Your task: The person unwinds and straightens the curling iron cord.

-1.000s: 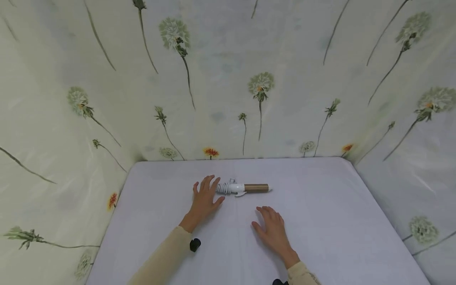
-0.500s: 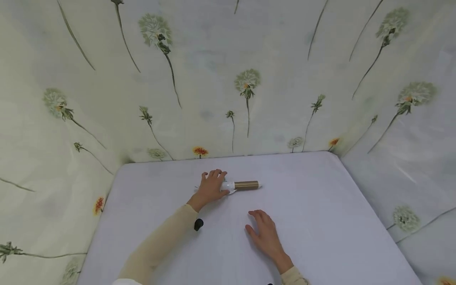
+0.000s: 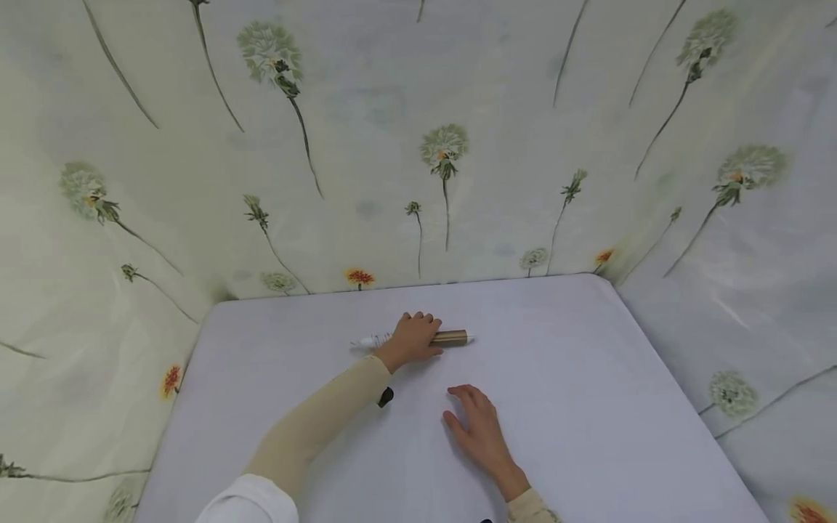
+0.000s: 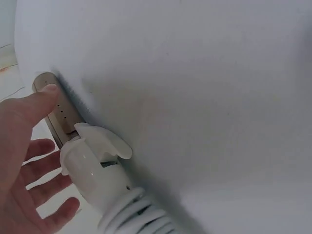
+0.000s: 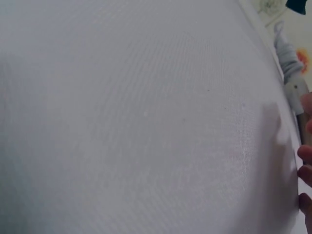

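A curling iron [image 3: 451,338] lies on the white-covered table, its gold barrel pointing right and its white handle wrapped in cord to the left. Above its middle is my left hand [image 3: 415,338], hiding part of the handle and barrel. In the left wrist view the thumb [image 4: 41,100] overlaps the barrel, while the loosely bent fingers spread on the far side of the iron; firm contact cannot be made out. My right hand [image 3: 482,436] is nearer the front, fingers relaxed, holding nothing. Its fingertips [image 5: 305,156] show at the right edge of the right wrist view.
The white tabletop [image 3: 556,378] has rounded far corners. Cloth walls [image 3: 366,160] printed with dandelions stand behind it and on both sides. A small black piece [image 3: 386,397] sits beside the left sleeve.
My left hand has moved right along the curling iron, from the cord end to the start of the barrel. The iron stays in place; the head view has shifted slightly. The right hand barely moves.
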`<state>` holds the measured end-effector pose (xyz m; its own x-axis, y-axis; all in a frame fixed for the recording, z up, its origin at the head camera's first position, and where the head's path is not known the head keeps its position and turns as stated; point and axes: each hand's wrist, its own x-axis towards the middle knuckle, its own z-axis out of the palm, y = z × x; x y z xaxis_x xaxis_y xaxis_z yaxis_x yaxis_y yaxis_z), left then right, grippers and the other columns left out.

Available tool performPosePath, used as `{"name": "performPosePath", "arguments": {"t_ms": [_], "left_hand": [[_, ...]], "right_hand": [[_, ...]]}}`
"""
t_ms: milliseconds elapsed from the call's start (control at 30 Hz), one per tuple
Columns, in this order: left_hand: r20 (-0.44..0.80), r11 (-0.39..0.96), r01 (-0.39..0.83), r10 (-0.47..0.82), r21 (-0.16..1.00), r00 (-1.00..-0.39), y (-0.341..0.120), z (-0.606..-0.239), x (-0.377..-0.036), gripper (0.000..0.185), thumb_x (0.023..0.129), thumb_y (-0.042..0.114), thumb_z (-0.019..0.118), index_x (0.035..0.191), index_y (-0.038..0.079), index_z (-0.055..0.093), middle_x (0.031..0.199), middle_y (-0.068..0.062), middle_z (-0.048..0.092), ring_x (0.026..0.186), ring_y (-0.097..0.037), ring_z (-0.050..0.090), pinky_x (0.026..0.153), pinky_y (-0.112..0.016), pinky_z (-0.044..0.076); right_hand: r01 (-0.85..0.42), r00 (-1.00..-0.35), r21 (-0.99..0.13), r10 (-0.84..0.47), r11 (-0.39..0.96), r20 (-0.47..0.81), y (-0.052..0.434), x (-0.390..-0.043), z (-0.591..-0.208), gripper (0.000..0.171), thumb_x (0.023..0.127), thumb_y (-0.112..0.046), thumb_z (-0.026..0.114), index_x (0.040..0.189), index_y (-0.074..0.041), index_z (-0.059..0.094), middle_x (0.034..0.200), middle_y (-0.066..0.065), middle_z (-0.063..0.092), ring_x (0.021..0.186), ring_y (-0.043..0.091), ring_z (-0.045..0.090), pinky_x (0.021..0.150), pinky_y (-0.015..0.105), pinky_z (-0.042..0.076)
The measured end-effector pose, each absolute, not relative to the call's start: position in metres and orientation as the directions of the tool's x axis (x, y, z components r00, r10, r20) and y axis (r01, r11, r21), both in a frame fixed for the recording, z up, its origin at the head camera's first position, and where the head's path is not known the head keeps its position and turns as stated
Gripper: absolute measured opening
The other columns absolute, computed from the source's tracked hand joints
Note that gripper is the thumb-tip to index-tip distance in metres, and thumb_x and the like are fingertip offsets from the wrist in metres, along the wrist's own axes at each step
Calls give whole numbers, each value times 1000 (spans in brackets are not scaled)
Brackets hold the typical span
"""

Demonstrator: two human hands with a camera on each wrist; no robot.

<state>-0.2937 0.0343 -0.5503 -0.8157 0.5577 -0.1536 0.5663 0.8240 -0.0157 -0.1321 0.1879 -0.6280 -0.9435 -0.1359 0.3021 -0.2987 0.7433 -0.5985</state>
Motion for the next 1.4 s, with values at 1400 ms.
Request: {"name": "performPosePath", "arguments": {"t_ms": [1400], "left_hand": [[-335, 626, -148, 192, 765, -922, -44, -544, -314, 48, 92, 37, 60, 114, -5, 61, 95, -12, 65, 75, -13, 57, 67, -25, 49]], "right_hand": [[-180, -973, -819, -223, 544, 66, 165, -143, -611, 42, 98, -20, 52, 140, -14, 45, 141, 2, 49, 133, 23, 43, 106, 46, 36]]}}
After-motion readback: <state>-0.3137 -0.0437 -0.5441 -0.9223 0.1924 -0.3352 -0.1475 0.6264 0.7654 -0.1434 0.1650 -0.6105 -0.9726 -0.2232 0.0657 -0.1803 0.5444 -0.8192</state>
